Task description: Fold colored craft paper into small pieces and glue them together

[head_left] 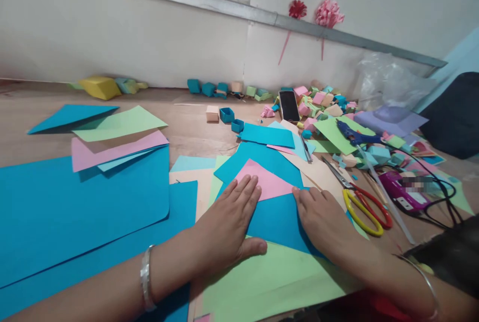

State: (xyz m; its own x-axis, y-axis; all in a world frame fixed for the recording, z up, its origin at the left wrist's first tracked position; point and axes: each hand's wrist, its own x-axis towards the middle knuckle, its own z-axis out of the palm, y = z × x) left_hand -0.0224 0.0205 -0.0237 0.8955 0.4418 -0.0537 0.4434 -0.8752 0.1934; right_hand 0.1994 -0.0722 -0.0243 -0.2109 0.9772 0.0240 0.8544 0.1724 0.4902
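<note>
Pink paper (267,181) on blue sheet (277,217), left hand (228,220) flat on it, right hand (324,217) at corner, grip unclear, scissors (349,185) nearby

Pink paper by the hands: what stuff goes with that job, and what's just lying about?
Seems part of it:
pink paper, with the left hand on it and the right hand at its corner
blue sheet underneath
perhaps the scissors, untouched

Probably just lying about:
phone
clear plastic bag
</note>
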